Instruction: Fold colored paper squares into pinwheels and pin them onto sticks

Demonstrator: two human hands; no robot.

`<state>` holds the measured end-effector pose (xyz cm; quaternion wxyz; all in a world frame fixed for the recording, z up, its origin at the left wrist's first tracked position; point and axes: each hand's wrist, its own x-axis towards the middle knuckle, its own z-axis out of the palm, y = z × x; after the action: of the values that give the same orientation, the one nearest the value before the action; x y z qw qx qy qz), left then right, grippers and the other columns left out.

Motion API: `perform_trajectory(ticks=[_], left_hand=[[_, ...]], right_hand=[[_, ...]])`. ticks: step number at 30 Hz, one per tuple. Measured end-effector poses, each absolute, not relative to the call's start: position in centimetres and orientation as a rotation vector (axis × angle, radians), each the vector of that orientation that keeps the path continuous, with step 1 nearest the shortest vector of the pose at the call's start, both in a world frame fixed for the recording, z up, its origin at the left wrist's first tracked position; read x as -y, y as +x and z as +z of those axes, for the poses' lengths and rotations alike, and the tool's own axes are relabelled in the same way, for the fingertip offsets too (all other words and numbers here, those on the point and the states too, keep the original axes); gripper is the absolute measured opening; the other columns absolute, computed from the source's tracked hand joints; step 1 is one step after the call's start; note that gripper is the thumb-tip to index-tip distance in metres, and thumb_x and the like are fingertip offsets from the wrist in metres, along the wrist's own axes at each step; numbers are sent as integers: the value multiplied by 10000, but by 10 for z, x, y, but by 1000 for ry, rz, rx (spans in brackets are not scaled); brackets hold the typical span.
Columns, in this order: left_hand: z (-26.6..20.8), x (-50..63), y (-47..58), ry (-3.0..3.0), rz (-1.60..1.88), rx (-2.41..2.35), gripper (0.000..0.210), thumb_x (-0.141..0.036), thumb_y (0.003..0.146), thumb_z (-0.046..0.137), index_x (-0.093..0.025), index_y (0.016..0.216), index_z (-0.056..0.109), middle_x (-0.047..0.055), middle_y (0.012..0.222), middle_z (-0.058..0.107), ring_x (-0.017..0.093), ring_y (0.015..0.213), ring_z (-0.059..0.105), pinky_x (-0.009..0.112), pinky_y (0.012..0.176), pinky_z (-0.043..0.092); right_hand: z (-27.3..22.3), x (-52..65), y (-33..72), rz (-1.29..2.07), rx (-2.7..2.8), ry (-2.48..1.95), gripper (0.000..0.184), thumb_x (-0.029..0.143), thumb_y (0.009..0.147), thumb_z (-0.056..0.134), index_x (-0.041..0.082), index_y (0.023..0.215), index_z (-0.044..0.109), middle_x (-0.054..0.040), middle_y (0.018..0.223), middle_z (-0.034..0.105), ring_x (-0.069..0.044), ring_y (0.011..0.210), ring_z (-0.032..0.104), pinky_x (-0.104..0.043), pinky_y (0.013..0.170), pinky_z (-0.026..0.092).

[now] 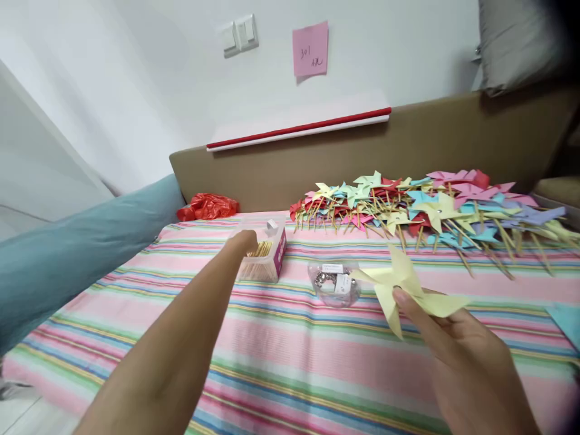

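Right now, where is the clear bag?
In the head view, the clear bag lies on the striped cloth just right of centre, between the box of sticks to its left and the yellow pinwheel in the right hand.

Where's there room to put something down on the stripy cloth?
The striped cloth is bare between the left forearm and right hand, nearer than the clear plastic bag; also between the blue bolster and the box of sticks. It's crowded far right, where pinwheels pile up.
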<state>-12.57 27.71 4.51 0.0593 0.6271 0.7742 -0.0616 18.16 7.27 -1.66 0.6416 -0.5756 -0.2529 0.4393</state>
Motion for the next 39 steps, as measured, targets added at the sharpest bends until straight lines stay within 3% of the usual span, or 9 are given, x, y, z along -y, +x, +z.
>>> perform_trajectory(ticks=[4, 9, 13, 22, 29, 33, 37, 39], left_hand=[[33, -293, -133, 1728, -494, -2335, 353, -326, 948, 659, -173, 1264, 619, 99, 1259, 649, 255, 1067, 668, 446, 875, 581], [20, -303, -148, 1675, -650, -2314, 350, -332, 945, 663, -170, 1253, 626, 92, 1249, 654, 259, 1062, 670, 442, 870, 582], [14, -308, -158, 1696, -621, -2320, 355, -334, 942, 666, -172, 1256, 625, 92, 1259, 650, 266, 1078, 665, 448, 881, 578], [15, -296, -153, 1739, -399, -2372, 359, -329, 943, 666, -178, 1265, 619, 98, 1265, 646, 260, 1083, 663, 449, 885, 576], [63, -274, -118, 1991, 132, -2366, 283, -347, 966, 628, -157, 1174, 653, 88, 1166, 691, 224, 981, 687, 431, 861, 578], [85, -206, -89, 2210, 666, -2153, 260, -325, 1045, 423, -158, 1189, 562, 102, 1139, 723, 204, 1023, 701, 327, 884, 547], [72, -114, -66, 2058, 1180, -1603, 219, -391, 973, 577, -207, 1091, 599, 49, 959, 732, 197, 909, 710, 286, 784, 547], [53, -81, -55, 1747, 1250, -1437, 262, -377, 975, 580, -218, 1180, 621, 35, 929, 731, 174, 822, 699, 285, 764, 550]], right_hand=[[-35, -78, 189, 1063, 564, -1223, 554, 503, 622, 898, 248, 1100, 780, -41, 1097, 801, -286, 1097, 719, -248, 768, 621], [-38, -84, 182, 1122, 543, -1173, 563, 496, 628, 893, 238, 1115, 778, -51, 1124, 794, -303, 1114, 714, -319, 915, 617], [-33, -85, 174, 1143, 553, -1206, 569, 517, 616, 892, 235, 1098, 788, -54, 1117, 796, -307, 1142, 703, -320, 959, 596], [-28, -86, 177, 1111, 584, -1232, 512, 534, 594, 895, 228, 996, 812, -78, 1037, 812, -376, 1093, 717, -413, 854, 632], [-13, -83, 170, 1155, 539, -1201, 433, 487, 647, 873, 229, 986, 800, -77, 1071, 805, -360, 1072, 719, -437, 845, 581], [-15, -85, 170, 1149, 530, -1197, 437, 477, 652, 873, 199, 982, 802, -94, 1083, 801, -347, 1020, 732, -385, 729, 581], [-18, -85, 169, 1167, 561, -1203, 440, 469, 653, 877, 207, 997, 797, -74, 1043, 810, -342, 1050, 727, -371, 758, 591], [-16, -82, 164, 1168, 572, -1196, 425, 451, 656, 884, 217, 999, 793, -57, 1055, 811, -335, 1102, 713, -375, 835, 592]])
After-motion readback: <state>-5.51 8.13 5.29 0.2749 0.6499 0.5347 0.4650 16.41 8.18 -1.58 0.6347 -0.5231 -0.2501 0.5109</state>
